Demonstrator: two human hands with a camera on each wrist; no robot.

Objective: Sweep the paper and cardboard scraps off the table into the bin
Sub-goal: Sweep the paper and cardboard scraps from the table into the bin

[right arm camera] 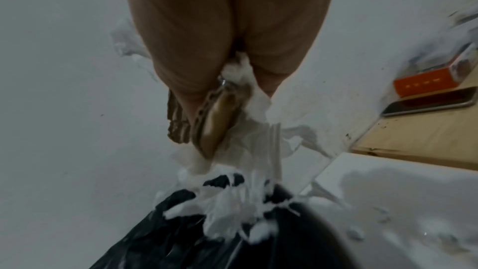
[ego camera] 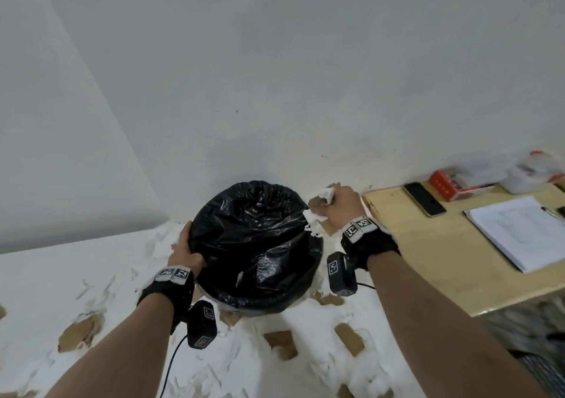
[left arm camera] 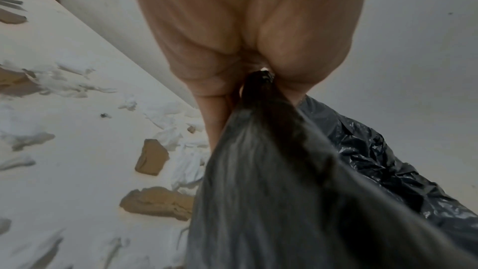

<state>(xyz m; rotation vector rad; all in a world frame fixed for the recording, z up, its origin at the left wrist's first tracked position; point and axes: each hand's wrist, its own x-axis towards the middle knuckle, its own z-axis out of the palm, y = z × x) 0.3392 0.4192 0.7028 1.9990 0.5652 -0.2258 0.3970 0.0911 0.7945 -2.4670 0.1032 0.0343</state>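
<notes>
- The right hand (ego camera: 337, 203) has its fingers (right arm camera: 225, 109) clenched round a handful of scraps (right arm camera: 248, 130), white paper and brown cardboard together, held beside the far right rim of the bin (ego camera: 256, 244). In the right wrist view loose white shreds trail from the fist over the black liner (right arm camera: 181, 232). If the hand lets go before it is above the opening, much of the handful likely lands back on the white surface (ego camera: 46, 290).
- The left hand (ego camera: 186, 252) grips the liner at the bin's near left edge, fingers pinching the plastic. A hard tug could pull the liner off the rim or tip the bin, which stands on the surface among the scraps.
- The liner looks bunched over the mouth, so paper may sit on top and slide off.
- Many torn pieces (ego camera: 79, 332) lie around the bin's base; a broad sweep could push light shreds off the surface's edge.
- The phone (ego camera: 425, 199) and notebook (ego camera: 519, 232) lie on the wooden desk (ego camera: 428, 260) to the right, and a careless sweep could catch them.
</notes>
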